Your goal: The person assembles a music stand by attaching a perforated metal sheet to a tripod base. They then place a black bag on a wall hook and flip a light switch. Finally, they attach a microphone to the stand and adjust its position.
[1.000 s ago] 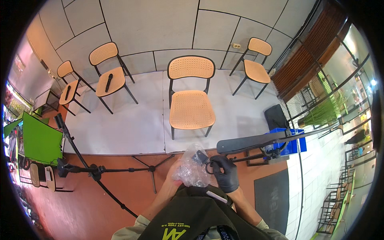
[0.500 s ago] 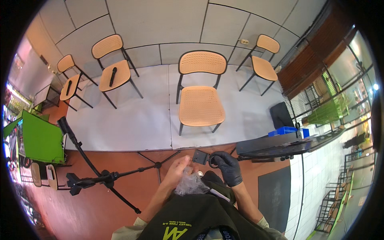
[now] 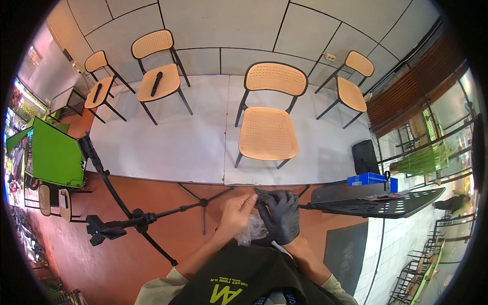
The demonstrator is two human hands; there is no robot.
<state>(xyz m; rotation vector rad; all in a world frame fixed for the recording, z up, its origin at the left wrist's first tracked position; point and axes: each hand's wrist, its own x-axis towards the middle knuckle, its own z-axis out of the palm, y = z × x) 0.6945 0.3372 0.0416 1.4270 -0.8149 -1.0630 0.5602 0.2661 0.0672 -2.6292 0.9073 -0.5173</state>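
Note:
My bare left hand (image 3: 235, 217) is closed, thumb and finger pinched together at the fingertips of my right hand. A crumpled clear plastic bag (image 3: 250, 233) hangs from its palm side, between the two hands. My right hand (image 3: 281, 216), in a black glove, is closed round a small black ring-shaped bracket with a flat plate. Fingers cover nearly all of that bracket, and only a dark bit shows by the fingertips. Both hands are held in front of my dark apron (image 3: 254, 269).
A black microphone stand (image 3: 140, 218) spreads on my left. A black music stand (image 3: 376, 201) is on the right, with a blue box (image 3: 367, 179) beyond. Ahead, a white platform (image 3: 203, 152) bears several tan chairs (image 3: 268, 133). A microphone (image 3: 156, 84) lies on one seat.
My right hand has moved up to the left hand's fingertips. The bracket, in plain sight before, is now mostly behind the fingers. My view has shifted slightly.

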